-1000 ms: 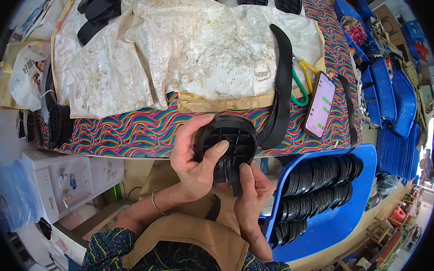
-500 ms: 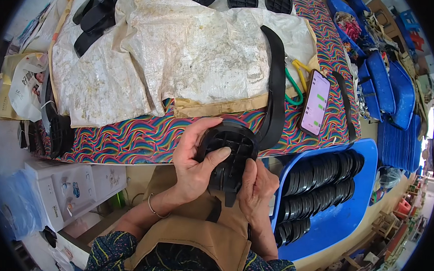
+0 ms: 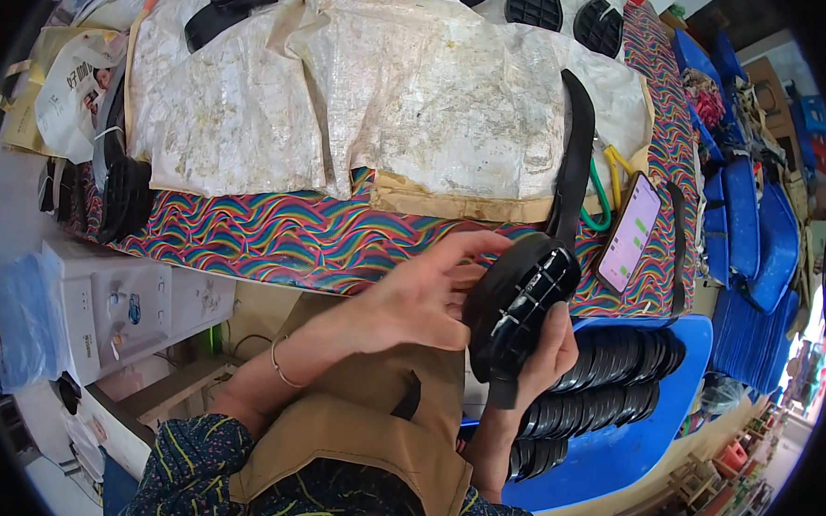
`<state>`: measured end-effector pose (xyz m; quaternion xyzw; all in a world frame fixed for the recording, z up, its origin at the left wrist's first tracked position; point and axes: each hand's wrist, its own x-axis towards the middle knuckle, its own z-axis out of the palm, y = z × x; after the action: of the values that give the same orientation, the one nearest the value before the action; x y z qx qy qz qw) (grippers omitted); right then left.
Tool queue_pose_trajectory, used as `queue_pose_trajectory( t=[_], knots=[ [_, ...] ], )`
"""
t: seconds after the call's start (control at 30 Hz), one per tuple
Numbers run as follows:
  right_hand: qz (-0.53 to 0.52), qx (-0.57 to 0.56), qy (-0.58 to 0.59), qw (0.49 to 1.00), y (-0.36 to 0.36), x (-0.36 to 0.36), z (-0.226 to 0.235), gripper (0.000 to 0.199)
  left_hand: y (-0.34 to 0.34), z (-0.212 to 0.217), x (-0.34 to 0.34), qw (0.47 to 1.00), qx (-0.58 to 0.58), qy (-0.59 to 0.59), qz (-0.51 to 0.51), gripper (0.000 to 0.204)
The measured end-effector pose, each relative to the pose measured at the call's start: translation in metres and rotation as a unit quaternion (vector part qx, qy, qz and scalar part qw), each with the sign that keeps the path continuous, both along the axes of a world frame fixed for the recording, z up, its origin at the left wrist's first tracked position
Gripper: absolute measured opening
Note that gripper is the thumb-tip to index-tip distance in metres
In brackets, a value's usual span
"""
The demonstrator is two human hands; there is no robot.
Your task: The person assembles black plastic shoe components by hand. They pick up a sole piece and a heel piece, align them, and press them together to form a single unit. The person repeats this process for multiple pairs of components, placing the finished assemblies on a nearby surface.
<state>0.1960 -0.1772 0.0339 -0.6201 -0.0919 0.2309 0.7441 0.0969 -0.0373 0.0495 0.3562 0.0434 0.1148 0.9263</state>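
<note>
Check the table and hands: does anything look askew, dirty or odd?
The white sheet across the table is rumpled and brown-stained, so looks untidy. The lit phone near the sheet's lower right corner seems out of place. No clear damage shows on the black sole in the right hand.

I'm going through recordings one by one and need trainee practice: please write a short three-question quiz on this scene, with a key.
1. True or false: the right hand grips the black sole.
2. The tub holding rows of black pieces is: A) red, B) blue, C) green.
3. What does the phone lie on?

Key:
1. True.
2. B.
3. The wavy-patterned cloth.
</note>
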Motion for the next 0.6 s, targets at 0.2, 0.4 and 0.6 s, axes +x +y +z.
queue_pose_trajectory(
  t=[0.2,0.4,0.6],
  knots=[
    [-0.106,0.027,-0.085,0.990,0.004,-0.004,-0.004,0.036,-0.011,-0.019,0.004,0.974,-0.220,0.037,0.032,0.056],
    [-0.089,-0.068,-0.164,0.980,0.004,-0.003,-0.004,0.040,-0.028,-0.017,-0.003,0.989,-0.040,0.119,0.074,0.053],
    [-0.088,-0.077,-0.182,0.976,0.006,-0.009,-0.007,0.039,-0.035,-0.004,-0.006,0.949,0.235,0.135,0.160,0.047]
  ],
)
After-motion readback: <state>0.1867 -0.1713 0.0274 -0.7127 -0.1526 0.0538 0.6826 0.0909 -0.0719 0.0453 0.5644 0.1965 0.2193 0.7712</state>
